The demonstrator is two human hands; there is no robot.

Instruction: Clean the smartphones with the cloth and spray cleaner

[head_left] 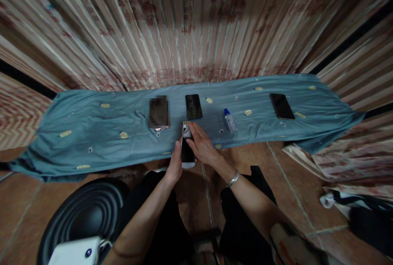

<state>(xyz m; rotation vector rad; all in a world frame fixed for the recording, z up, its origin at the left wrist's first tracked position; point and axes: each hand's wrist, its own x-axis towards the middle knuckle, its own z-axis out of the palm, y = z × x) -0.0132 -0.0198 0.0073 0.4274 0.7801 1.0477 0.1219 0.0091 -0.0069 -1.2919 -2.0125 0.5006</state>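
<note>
My left hand is closed round the left edge of a white-framed phone with a dark screen, held at the front edge of the cloth-covered table. My right hand lies across the phone's upper right part, its fingers stretched out and its thumb over the screen. It hides part of the phone. Just beyond, a dark phone rests on the cloth. To its left is a blurred-out dark rectangular object. Right of my hands lies a clear small bottle with a blue cap.
Another black phone lies toward the table's right end. A wrinkled blue-green cloth covers the long table. Patterned curtains hang behind it. On the tiled floor at lower left stands a black round ridged stool, with a white device on it.
</note>
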